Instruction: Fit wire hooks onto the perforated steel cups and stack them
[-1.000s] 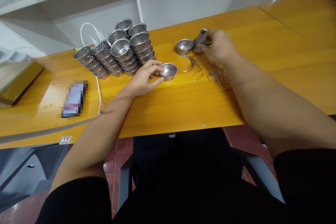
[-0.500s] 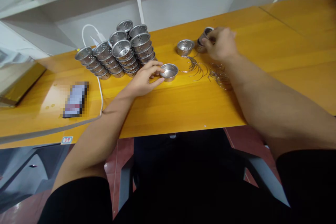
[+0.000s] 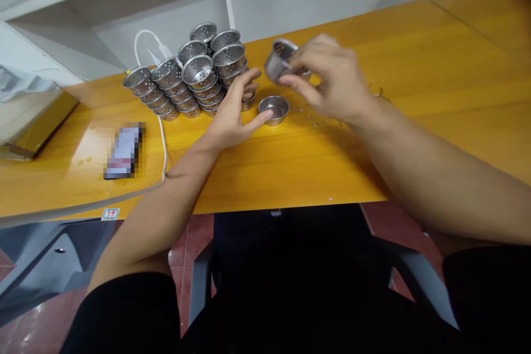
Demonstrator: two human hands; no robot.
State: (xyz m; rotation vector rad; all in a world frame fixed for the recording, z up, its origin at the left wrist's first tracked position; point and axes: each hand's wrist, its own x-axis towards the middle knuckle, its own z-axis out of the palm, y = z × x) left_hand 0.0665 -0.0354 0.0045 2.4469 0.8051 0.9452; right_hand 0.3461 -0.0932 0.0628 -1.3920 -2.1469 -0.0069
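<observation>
Between the thumb and fingers of my right hand is a perforated metal cup, held tilted above the table. My left hand is open, its fingers spread and raised. Its thumb reaches over the near rim of a shallow metal cup standing on the table; whether it touches the rim I cannot tell. Just left of that hand rise several stacks of perforated metal cups. Curved metal wires lie to the right of the shallow cup, partly hidden under my right hand and forearm.
A phone with a blurred screen lies at the left, beside a white cable. A cardboard box stands at the far left of the yellow table. White shelving borders the back edge.
My right hand has lifted a perforated cup from the back right and carried it left, over the shallow cup's far side. My left fingers have risen off the shallow cup and spread.
</observation>
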